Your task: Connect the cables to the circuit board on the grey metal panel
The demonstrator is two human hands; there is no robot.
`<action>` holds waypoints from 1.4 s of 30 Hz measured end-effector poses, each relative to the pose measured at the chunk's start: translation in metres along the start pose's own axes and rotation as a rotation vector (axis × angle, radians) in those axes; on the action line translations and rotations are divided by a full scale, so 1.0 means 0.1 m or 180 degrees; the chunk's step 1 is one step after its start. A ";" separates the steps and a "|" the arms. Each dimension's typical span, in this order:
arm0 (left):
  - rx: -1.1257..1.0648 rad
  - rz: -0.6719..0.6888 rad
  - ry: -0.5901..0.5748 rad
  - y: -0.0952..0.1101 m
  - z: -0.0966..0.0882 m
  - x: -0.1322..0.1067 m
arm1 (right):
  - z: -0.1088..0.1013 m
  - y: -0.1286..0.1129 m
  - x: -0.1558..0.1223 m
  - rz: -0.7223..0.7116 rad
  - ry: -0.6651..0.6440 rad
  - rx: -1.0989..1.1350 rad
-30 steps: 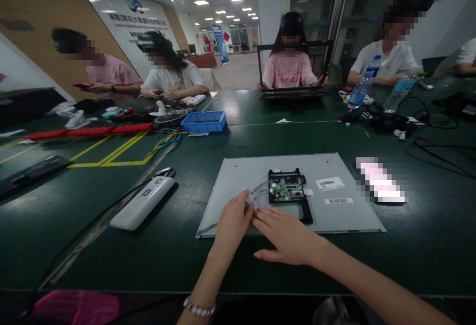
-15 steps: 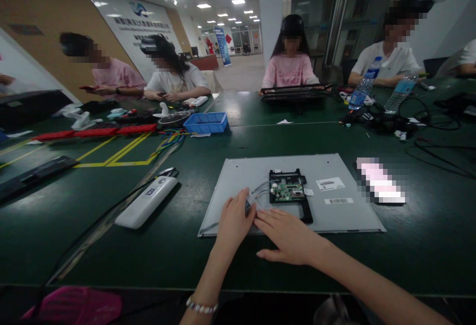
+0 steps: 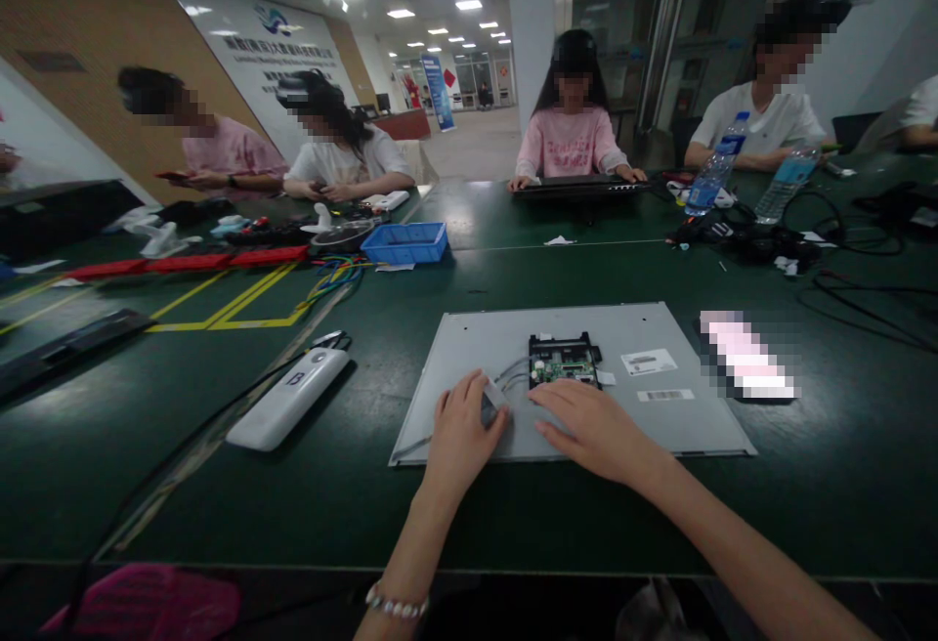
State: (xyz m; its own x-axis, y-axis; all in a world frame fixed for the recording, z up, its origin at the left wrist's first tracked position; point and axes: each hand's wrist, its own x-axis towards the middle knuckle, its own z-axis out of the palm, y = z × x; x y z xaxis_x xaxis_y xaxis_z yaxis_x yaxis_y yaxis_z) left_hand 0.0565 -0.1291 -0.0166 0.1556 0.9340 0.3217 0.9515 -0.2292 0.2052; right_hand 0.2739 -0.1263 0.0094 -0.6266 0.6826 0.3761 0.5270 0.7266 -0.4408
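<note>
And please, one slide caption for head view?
Left hand by grey cables, right hand at circuit board, barcode-labelled panel beneath.

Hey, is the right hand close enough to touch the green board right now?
Probably yes. The right hand is at the near side of the green board, its fingers hiding part of it, and nothing else seems in the way. Whether they touch is hard to tell.

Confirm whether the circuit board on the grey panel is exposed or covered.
Partly exposed: the circuit board's green face shows within the black frame, while the right hand hides its lower part.
</note>
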 end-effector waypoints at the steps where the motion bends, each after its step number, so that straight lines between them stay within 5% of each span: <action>1: 0.0001 0.0011 0.0069 0.01 -0.01 0.00 | -0.05 0.07 -0.01 0.0174 0.0146 -0.0024; 7: -0.0150 0.0150 0.0490 0.08 -0.16 0.00 | -0.32 0.56 -0.14 0.1228 0.0709 -0.0150; 12: -0.0054 0.0596 0.0062 0.11 -0.23 -0.05 | -0.34 0.83 -0.26 0.1680 0.0401 -0.0074; 17: 0.0100 0.0738 -0.0125 0.13 -0.23 -0.06 | -0.27 0.86 -0.26 0.1715 0.0350 0.0118; 26: 0.0392 -0.0112 -0.0029 0.15 -0.11 0.07 | -0.24 0.85 -0.26 0.1727 0.0338 0.0003; 42: 0.0511 -0.0284 -0.0240 0.20 0.04 0.03 | -0.23 0.87 -0.27 0.1753 0.0325 0.0197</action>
State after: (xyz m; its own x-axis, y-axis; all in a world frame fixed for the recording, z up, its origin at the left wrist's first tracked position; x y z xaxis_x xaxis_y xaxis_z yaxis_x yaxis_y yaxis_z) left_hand 0.0775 -0.1296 -0.0152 0.0825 0.9679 0.2374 0.9916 -0.1036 0.0778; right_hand 0.3498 -0.0796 -0.0200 -0.2081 0.9661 0.1525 0.7240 0.2570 -0.6401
